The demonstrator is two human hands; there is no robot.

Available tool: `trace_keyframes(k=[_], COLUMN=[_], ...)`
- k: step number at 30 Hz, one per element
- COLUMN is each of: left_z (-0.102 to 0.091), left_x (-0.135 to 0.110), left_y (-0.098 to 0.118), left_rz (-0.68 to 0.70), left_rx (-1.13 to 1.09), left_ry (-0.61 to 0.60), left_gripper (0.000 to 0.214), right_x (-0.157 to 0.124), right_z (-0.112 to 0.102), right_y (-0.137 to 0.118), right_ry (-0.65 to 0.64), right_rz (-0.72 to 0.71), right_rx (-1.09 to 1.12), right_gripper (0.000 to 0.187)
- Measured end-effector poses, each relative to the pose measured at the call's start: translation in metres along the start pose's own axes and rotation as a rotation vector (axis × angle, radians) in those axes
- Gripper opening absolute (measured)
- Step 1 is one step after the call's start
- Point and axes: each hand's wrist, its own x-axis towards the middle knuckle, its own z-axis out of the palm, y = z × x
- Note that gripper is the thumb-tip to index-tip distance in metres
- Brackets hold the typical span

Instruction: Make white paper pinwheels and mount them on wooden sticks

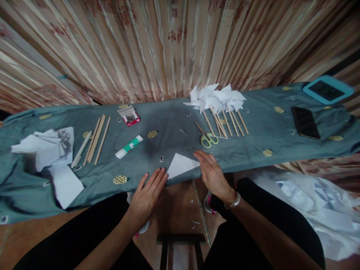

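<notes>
1. The left hand (150, 191) reaches in from the near edge of the cloth-covered table (253, 150). It lies palm down with the fingers straight and close together, pointing far and slightly right. It grips nothing.
2. The right hand (212, 172) comes in from the near right, also palm down and flat. Its fingers are spread a little and angled to the left, and a bracelet (233, 202) sits on the wrist.
3. The paper triangle (181, 165) lies between the two hands at the near edge of the table. The left fingertips are at its near-left corner, touching or just beside it – I cannot tell which. The right fingertips rest on its right point.
4. The paper is plain white and flat, with sharp edges, and its peak points to the far side.
5. Farther off:
   - The green-handled scissors (208, 137) lie just beyond the right hand.
   - White pinwheels on sticks (216, 99) lie far of the scissors.
   - The glue stick (129, 147) lies to the left.
   - Loose wooden sticks (97, 139) and a heap of cut paper (45, 146) lie farther left.
</notes>
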Motion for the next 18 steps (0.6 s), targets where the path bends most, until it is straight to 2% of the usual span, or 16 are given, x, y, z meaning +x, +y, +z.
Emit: trace_keyframes(k=[7,11,15,18], left_z=[0.003,0.002,0.001,0.001], left_x=[-0.007,-0.006,-0.005,-0.005], left_y=[0.003,0.005,0.005,0.005], left_rz=[-0.063,-0.068,-0.071,-0.071], left_rx=[-0.031,-0.038,-0.047,-0.045], left_ry=[-0.008,0.001,0.009,0.002], left_gripper=[0.047,0.046,0.046,0.047], right_x=[0.0,0.002,0.01,0.018], right_z=[-0.001,-0.009,-0.017,-0.018], right_y=[0.003,0.005,0.001,-0.005], right_ry=[0.008,-0.012,-0.016,-0.083], right_rz=[-0.007,0.044,0.142,0.176], right_rx=[0.032,0.148,0.299,0.336], right_gripper=[0.05,0.05,0.04,0.03])
